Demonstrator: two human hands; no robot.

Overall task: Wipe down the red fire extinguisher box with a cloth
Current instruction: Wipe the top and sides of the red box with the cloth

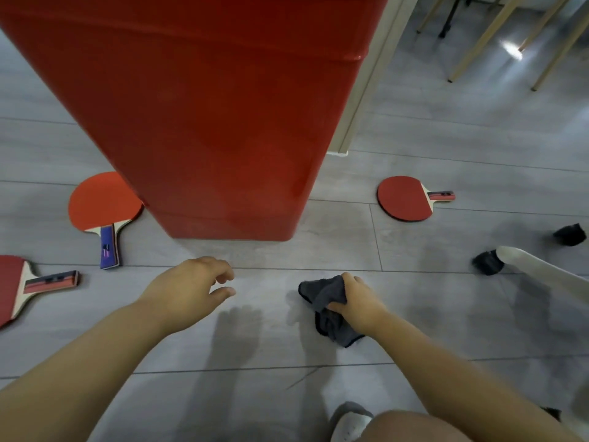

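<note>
the red fire extinguisher box is a tall, smooth, glossy block with rounded edges, standing on the floor and filling the view from 12 o'clock down to the centre. the cloth is dark grey, soft and crumpled, with a darker stitched hem; it is bunched in the closed grip of the right hand at about 5 o'clock, below the box and apart from it. the left hand hovers at 7 o'clock with loosely curled fingers, open and holding nothing, near the box's base but not touching it. the floor is grey, wood-grain planking with thin dark seams and a dull sheen. three table tennis paddles lie flat on it, each with a round red rubber face and a pale wooden neck: one at 9 o'clock partly tucked behind the box, one at the left edge, one at 3 o'clock. pale wooden chair legs stand at 1 o'clock, beside a cream door frame.
</note>
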